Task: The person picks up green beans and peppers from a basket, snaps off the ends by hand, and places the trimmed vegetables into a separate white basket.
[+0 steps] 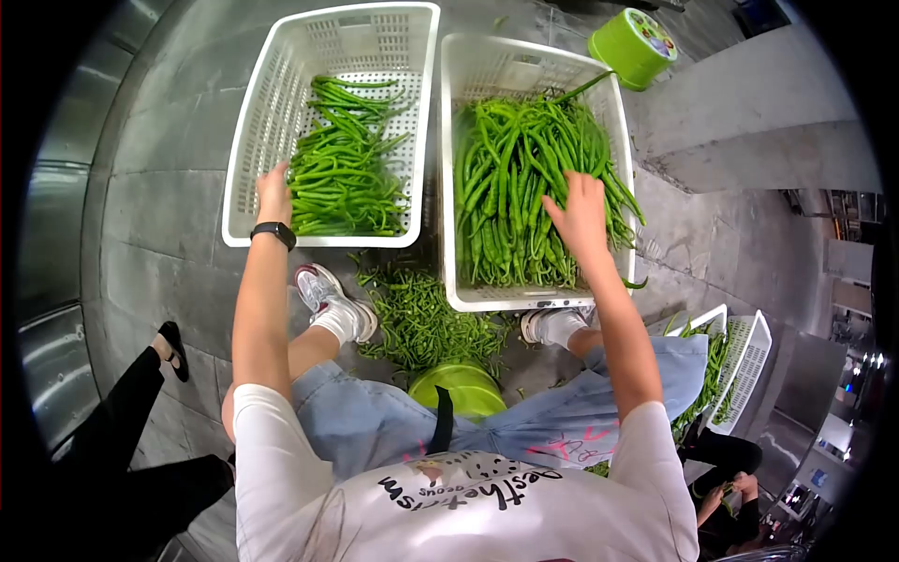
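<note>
My left hand [273, 192], with a dark watch on the wrist, is inside the left white crate [236, 159] near its left wall. It is beside the green peppers [342, 178] lying there; its fingertips are partly hidden. The right white crate [449, 169] is heaped with long green peppers [510, 187]. Over the right part of that heap is my right hand [579, 211], thumb and fingers apart, nothing seen in its grasp.
Cut green bits [426, 318] lie on the floor between my shoes, before a green stool [459, 386]. Another green stool [632, 49] stands at the upper right. More crates [746, 370] are at the right. Other people's legs [112, 412] and hands [726, 496] appear at both sides.
</note>
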A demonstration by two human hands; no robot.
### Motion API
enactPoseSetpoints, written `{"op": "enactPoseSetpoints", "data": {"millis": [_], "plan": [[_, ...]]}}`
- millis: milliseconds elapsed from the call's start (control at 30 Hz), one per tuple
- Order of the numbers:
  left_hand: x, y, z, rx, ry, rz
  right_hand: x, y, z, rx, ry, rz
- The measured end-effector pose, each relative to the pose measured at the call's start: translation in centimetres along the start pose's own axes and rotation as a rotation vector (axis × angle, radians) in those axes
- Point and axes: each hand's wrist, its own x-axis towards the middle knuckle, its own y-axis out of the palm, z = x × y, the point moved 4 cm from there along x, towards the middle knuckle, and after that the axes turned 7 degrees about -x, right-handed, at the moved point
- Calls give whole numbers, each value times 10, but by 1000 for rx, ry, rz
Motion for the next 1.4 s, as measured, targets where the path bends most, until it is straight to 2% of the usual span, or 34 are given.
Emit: {"op": "enactPoseSetpoints", "data": {"millis": [100, 200, 300, 333, 367, 433, 500, 567, 600, 633, 700, 733, 767, 833, 900, 933, 1000, 1033, 1067, 1100, 1167, 1233, 1267, 1300, 1367, 1400], "plan": [[-45, 41, -24, 49, 125, 101, 22, 60, -6, -280, 67, 264], [-114, 82, -49, 87, 211, 316, 38, 63, -22, -48, 375, 434], [-170, 108, -59, 171, 328, 484, 44, 46, -47, 85, 375, 306], [-185, 114, -57, 170, 309, 513, 44, 48, -57, 90, 402, 335], [-200, 121, -54, 181, 299, 566, 40, 50, -69, 272, 490, 433], [-228, 133, -43, 239, 454, 702, 34, 22, -63, 463, 612, 519], [-270, 142, -39, 404, 665, 821, 28, -6, -58, 312, 448, 390], [-315, 148, -43, 608, 1074, 925, 24, -37, -52, 136, 339, 248], [-331, 149, -43, 646, 1200, 951, 24, -57, -50, 34, 313, 167], [-342, 149, -41, 756, 1289, 980, 25, -77, -48, -66, 285, 86], [-362, 149, -41, 917, 1428, 929, 29, -121, -52, -38, 230, -159], [-375, 147, -46, 898, 1561, 889, 30, -141, -52, 13, 230, -244], [-388, 146, -53, 877, 1694, 844, 30, -154, -53, 247, 349, -142], [-407, 144, -51, 945, 1917, 809, 23, -160, -45, 743, 425, 53], [-428, 144, -53, 851, 2112, 722, 5, -162, -9, 1136, 482, 214], [-434, 144, -52, 847, 2133, 683, -7, -152, 6, 1283, 535, 351], [-439, 138, -51, 793, 2103, 866, -46, -119, 40, 1544, 685, 561], [-442, 136, -50, 765, 2085, 960, -70, -135, 75, 1627, 856, 570], [-445, 132, -42, 682, 2112, 1045, -94, -126, 96, 1684, 1068, 756], [-449, 124, -35, 554, 1949, 1245, -110, -114, 112, 1755, 1110, 814], [-453, 102, -12, 497, 1868, 1311, -136, -104, 138, 1861, 1125, 889], [-458, 86, -16, 412, 1623, 1346, -144, -114, 150, 1812, 1085, 936], [-453, 81, -18, 414, 1436, 1278, -146, -120, 154, 1772, 1058, 957], [-444, 73, -19, 325, 1351, 1165, -147, -123, 158, 1733, 1026, 975], [-437, 65, -47, 381, 1403, 1031, -164, -79, 152, 1946, 933, 1090], [-433, 65, -50, 475, 1409, 1070, -162, -82, 151, 1970, 879, 1146]]}}
